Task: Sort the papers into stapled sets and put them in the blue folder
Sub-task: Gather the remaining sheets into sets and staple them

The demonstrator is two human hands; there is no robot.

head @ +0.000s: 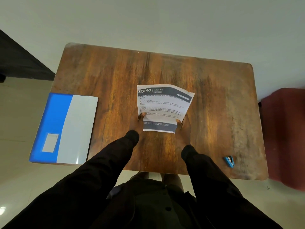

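papers (163, 104) held above the table (214, 96), mid-way, your left hand (137, 124) and right hand (182, 129) each pinching a lower side edge, thumb on top. tap them square before you free one hand for the stapler (229, 161), near right; folder (54, 126) lies at left edge

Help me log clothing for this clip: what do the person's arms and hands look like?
The left sleeve and right sleeve are long, plain black fabric reaching the wrists, with no visible markings. The left hand and right hand are bare, without gloves. Too little of them shows to tell about rings or a watch.
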